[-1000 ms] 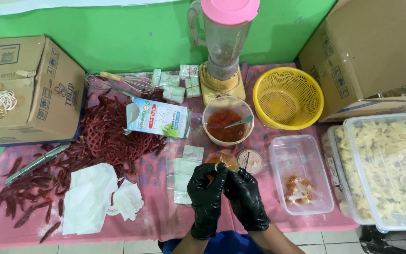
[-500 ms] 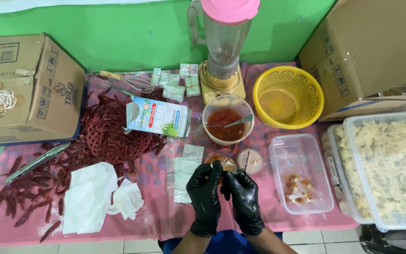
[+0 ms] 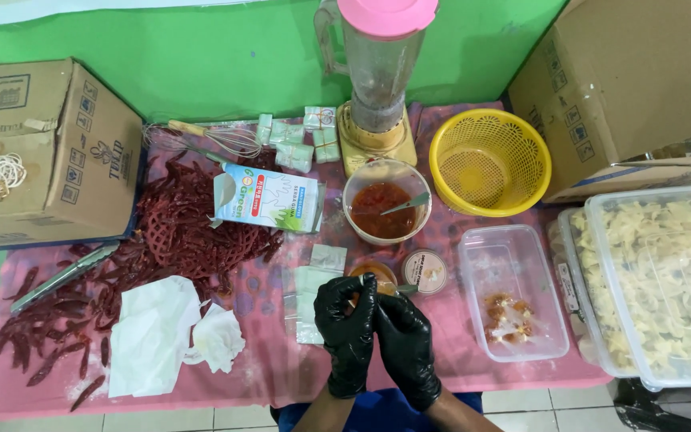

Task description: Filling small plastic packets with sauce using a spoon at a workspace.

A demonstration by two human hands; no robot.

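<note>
You are pinching a small sauce packet, mostly hidden, at lower centre, left hand (image 3: 347,332) and right hand (image 3: 404,346) pressed together over it. Be keeping it upright above the small cup (image 3: 375,276), fingers clamped near the open edge.

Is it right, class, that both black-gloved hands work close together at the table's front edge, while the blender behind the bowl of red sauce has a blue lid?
Not quite. The head view shows the blender has a pink lid, not blue. The rest holds: the left hand and right hand, both black-gloved, work together at the front edge, and the bowl of red sauce sits before the blender.
</note>
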